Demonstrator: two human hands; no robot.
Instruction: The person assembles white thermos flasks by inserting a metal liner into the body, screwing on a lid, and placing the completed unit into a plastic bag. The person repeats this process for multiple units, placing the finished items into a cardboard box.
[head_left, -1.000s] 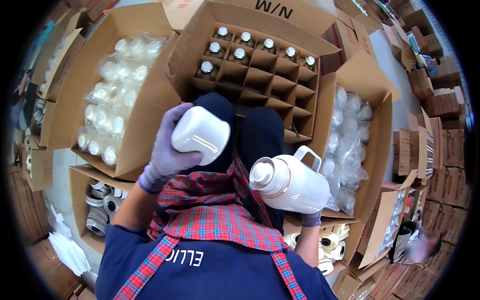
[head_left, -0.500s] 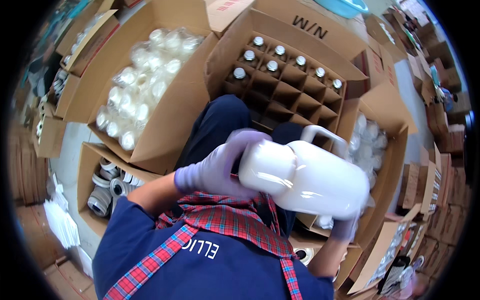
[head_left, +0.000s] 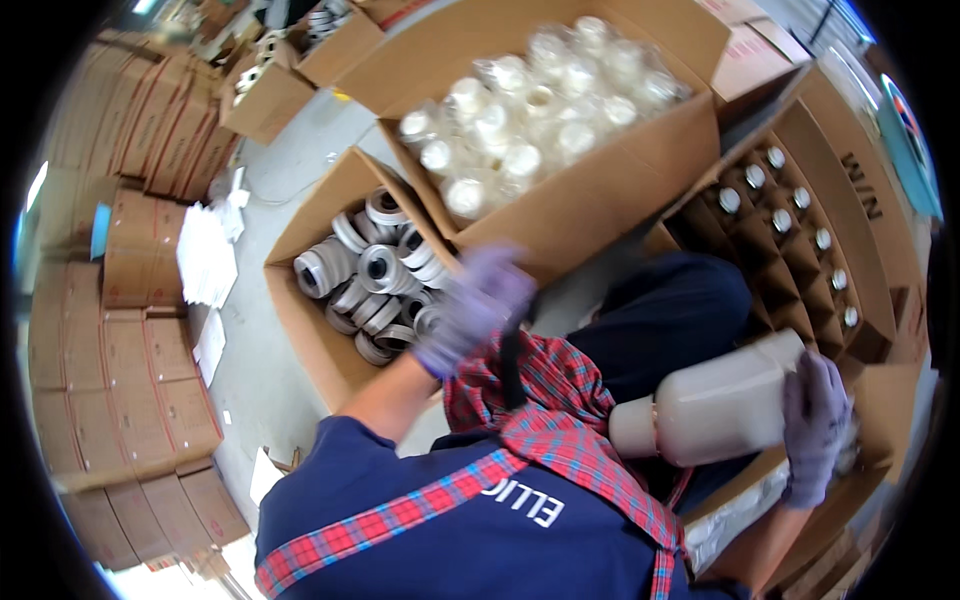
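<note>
My right hand [head_left: 815, 420], in a lilac glove, grips a white jug [head_left: 720, 405] at its wide base end. The jug lies tilted on its side over my lap, its narrower capped end toward my apron. Smeared by motion, my gloved left hand [head_left: 478, 305] hovers at the near right edge of a carton [head_left: 300, 335] of white-and-grey round lids [head_left: 380, 268]. Its fingers are too blurred to read, and nothing shows clearly in them.
A large carton [head_left: 600, 210] of plastic-wrapped white pieces [head_left: 520, 160] stands ahead. At right, a divided carton [head_left: 870, 260] holds several silver-capped bottles [head_left: 754, 176]. White sheets [head_left: 208, 255] lie on the floor at left, by stacked cartons [head_left: 135, 370].
My left hand has left the jug and moved left to the lid carton. My right hand keeps the jug, which has tilted, its base end now higher. The view has swung left.
</note>
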